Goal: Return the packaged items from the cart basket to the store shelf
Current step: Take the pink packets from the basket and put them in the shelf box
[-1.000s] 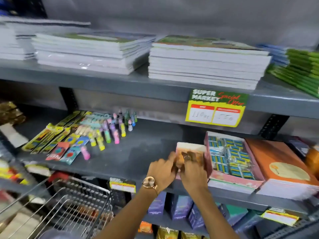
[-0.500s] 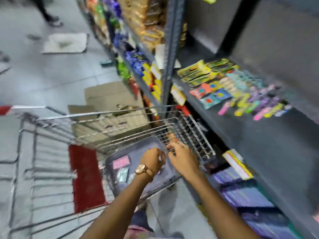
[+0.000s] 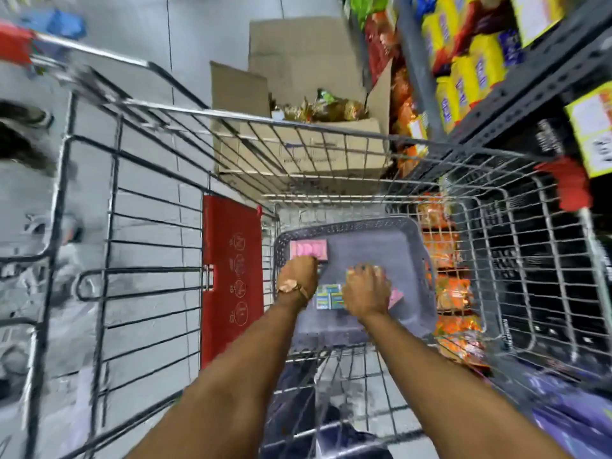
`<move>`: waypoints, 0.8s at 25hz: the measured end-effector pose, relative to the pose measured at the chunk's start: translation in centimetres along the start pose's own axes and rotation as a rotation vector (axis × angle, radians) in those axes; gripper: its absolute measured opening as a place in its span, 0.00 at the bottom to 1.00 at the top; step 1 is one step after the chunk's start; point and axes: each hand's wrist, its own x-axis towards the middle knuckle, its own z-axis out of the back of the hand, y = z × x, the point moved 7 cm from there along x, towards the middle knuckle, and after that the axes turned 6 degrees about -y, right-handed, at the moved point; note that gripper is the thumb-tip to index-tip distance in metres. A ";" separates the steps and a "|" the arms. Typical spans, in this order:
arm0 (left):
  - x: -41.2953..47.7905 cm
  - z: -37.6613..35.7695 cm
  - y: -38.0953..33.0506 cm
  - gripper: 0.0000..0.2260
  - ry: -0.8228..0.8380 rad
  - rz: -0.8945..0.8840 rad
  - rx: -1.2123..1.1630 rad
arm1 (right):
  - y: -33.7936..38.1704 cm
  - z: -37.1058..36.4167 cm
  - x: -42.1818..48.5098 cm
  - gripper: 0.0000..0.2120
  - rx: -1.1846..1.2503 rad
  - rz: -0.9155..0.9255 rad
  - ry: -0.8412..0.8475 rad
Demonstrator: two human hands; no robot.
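A grey plastic basket (image 3: 410, 260) sits inside the wire cart (image 3: 298, 130). Both my hands are down in it. A pink packet (image 3: 308, 249) lies at the basket's far left corner, just beyond my left hand (image 3: 298, 276), which wears a gold watch; its fingers are bent down and hidden. My right hand (image 3: 366, 289) is curled over a pink-edged pack of blue and yellow items (image 3: 328, 296). That pack shows between the two hands, and a pink corner sticks out to the right. The store shelf (image 3: 530, 81) runs along the right.
A red child-seat flap (image 3: 231, 276) hangs inside the cart left of the basket. An open cardboard box (image 3: 298, 94) with wrapped goods stands on the floor beyond the cart. Yellow and orange packets fill the shelves on the right.
A second ago both hands were setting a pack on the shelf. My view has since swung down to the cart, and both hands have reached into the grey basket.
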 end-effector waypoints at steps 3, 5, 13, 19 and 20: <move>3.8 -1.7 0.6 0.22 0.026 -0.084 0.107 | -4.7 -2.8 1.8 0.25 -0.013 -0.210 -0.062; 5.4 -2.9 0.6 0.25 -0.008 -0.188 0.243 | -6.6 -4.2 2.7 0.23 -0.048 -0.262 -0.044; 5.9 -2.9 -0.2 0.23 -0.121 -0.316 0.350 | -7.8 -4.9 2.8 0.39 0.296 -0.351 -0.008; 1.4 0.9 -3.2 0.33 -0.117 -0.150 -0.109 | -8.3 -0.9 -0.4 0.29 0.829 -0.664 -0.005; 0.3 1.1 -3.8 0.34 -0.113 -0.096 -0.257 | -8.7 0.3 -1.2 0.25 0.918 -0.681 -0.063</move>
